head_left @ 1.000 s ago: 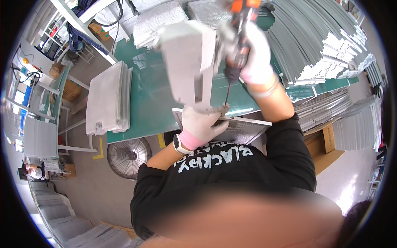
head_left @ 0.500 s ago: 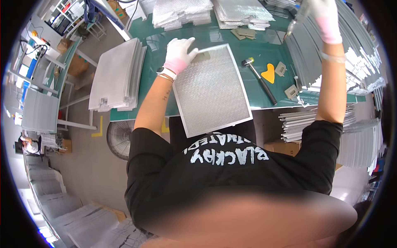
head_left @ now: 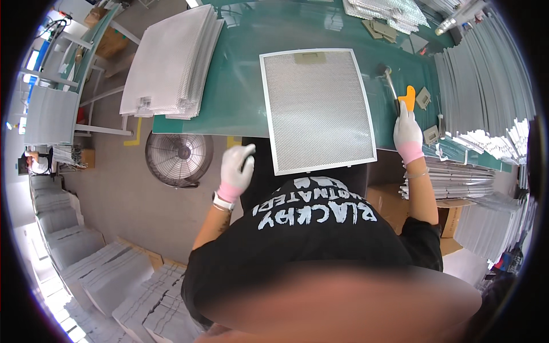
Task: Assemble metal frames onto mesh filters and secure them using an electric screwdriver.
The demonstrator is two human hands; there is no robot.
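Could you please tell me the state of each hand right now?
Left hand: open, fingers loosely curled, nothing visible in it.
Right hand: on the hammer; whether closed around it cannot be told.

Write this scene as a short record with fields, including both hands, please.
Surface: green tabletop
Centre: rectangular silver mesh panel with pale frame, overhanging the tabletop's near edge
Left hand: white-gloved, apparently empty, left of panel
Right hand: white-gloved, at dark handle of metal-shafted hammer; grip unclear
Beside hammer: flat yellow piece
Tabletop's left: stacked pale-grey rectangular sheets
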